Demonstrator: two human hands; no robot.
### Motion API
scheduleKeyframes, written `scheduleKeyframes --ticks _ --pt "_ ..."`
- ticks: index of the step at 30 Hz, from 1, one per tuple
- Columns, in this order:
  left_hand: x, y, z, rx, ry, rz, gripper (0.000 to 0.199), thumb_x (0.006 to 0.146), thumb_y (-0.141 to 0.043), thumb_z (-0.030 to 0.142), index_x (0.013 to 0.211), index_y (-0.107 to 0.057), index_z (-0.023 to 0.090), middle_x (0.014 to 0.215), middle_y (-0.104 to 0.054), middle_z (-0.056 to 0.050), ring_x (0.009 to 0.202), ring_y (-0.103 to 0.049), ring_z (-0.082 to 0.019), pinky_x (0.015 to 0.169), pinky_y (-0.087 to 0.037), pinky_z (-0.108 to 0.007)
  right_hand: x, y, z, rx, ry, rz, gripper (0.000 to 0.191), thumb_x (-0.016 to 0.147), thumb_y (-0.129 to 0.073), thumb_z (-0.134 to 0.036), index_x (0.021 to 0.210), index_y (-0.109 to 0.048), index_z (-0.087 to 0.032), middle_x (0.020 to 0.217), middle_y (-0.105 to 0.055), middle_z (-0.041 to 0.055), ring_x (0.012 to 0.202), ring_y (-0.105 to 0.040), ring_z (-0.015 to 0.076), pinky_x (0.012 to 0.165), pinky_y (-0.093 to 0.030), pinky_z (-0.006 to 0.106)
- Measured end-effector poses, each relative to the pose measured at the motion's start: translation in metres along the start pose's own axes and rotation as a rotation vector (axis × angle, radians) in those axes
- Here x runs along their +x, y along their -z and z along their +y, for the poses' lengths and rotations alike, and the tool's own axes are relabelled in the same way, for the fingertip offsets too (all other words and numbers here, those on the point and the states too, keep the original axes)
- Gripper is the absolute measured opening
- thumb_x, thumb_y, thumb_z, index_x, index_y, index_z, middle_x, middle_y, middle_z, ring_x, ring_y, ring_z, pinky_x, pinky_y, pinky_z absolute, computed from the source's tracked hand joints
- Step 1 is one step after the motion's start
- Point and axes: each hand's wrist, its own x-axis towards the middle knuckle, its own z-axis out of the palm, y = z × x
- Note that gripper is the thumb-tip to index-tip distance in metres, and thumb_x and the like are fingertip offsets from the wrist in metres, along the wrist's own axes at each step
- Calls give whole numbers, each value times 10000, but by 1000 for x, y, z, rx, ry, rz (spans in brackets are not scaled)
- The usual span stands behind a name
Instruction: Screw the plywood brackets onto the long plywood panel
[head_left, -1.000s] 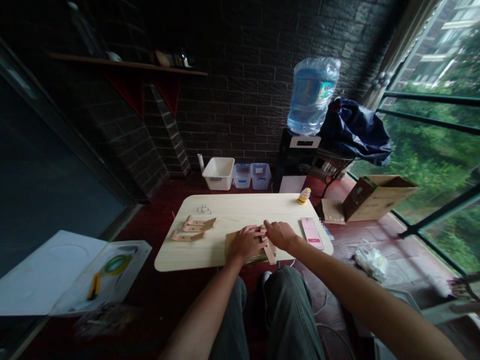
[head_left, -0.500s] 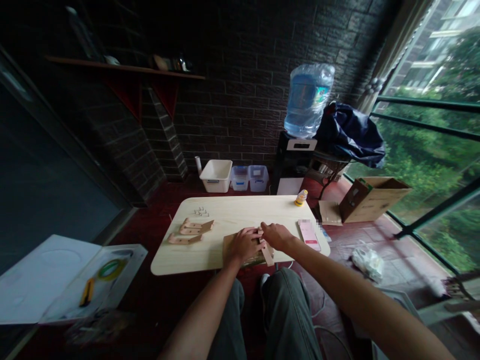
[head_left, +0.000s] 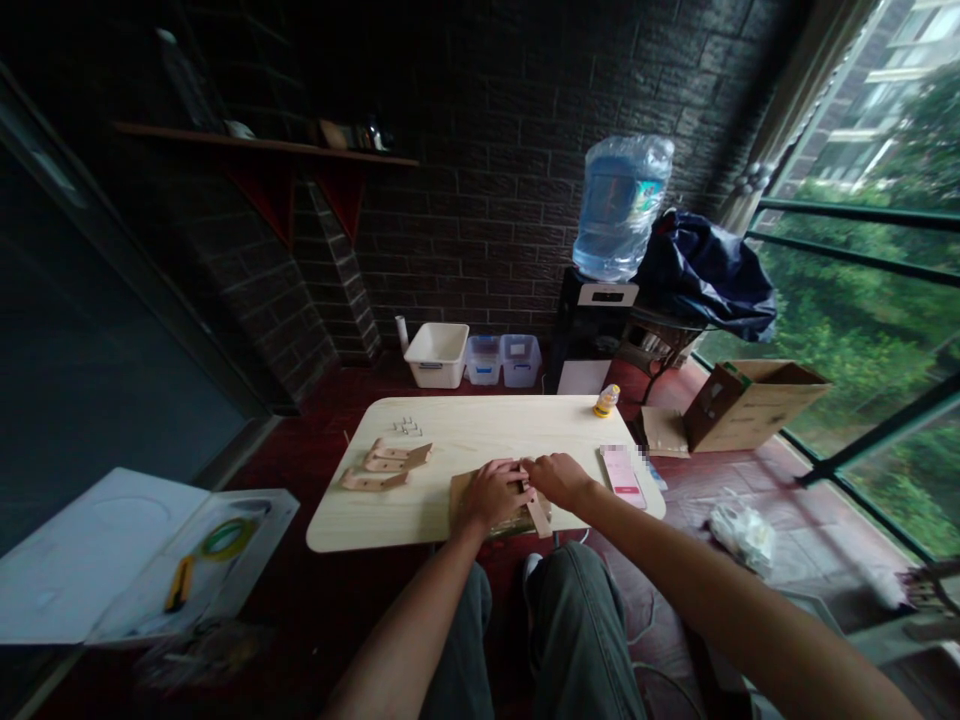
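As half a second earlier, left hand [head_left: 493, 495] and curled right hand [head_left: 559, 480] partly cover the pale drilled wooden strip [head_left: 538, 516] on the flat brown slab [head_left: 459, 490], cream rectangular counter [head_left: 480, 425]; I cannot tell whether either grip pinches.

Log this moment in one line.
left hand: on wooden piece; right hand: at its far end; underneath: brown pad; table: more wooden pieces, phone, bottle

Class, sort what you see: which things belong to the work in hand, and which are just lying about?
In the work:
- wooden piece under the left hand, right hand at its far end
- brown pad beneath
- probably the similar wooden pieces

Apparently lying about:
- phone
- yellow-based bottle
- cardboard box
- water jug
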Motion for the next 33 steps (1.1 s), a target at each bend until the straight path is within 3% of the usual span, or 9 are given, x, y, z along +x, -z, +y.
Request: scheduleKeyframes --ticks 4,8,13,22,29,33 --pt "1 1 1 16 -11 -9 258 790 -723 423 1021 -769 318 1262 -683 -4 1287 -511 -228 1140 -352 -379 4 -1 -2 25 -56 -25 273 957 -469 -153 1216 -551 -135 1088 -716 179 995 -713 258 775 -548 342" --pt "-1 3 3 9 -37 -13 260 803 -715 429 1028 -766 312 1276 -675 -2 1261 -529 -226 1126 -364 -376 -1 4 6 58 8 -49 376 922 -524 -197 1292 -501 -138 1090 -718 171 996 -710 270 780 -551 351" --pt "-1 1 1 3 -40 4 300 803 -708 489 1038 -765 312 1266 -680 -6 1272 -520 -228 1124 -367 -374 -7 2 9 35 40 -32 346 954 -442 -151 1295 -496 -173 1098 -718 160 990 -712 279 781 -539 364" --pt "2 2 3 14 -9 -21 304 808 -702 440 1080 -757 316 1275 -681 -11 1290 -510 -235 1129 -363 -367 -5 -11 5 180 -228 -26 331 1000 -425 -319 1276 -470 -143 1115 -693 195 1002 -700 278 793 -520 354" --pt "0 -1 -1 2 -17 -8 291 806 -694 473 1045 -763 322 1284 -672 -5 1277 -521 -221 1122 -369 -366 -12 -1 6 116 -29 -47 375 950 -455 -164 1324 -443 -199 1175 -679 158 1030 -694 255 796 -522 336" --pt "1 -4 -5 5 -30 11 295 807 -692 454 1062 -758 321 1258 -685 -11 1277 -520 -220 1115 -374 -371 -11 -4 4 69 -18 -29 348 974 -403 -152 1315 -453 -205 1163 -687 154 1011 -702 248 795 -522 336"
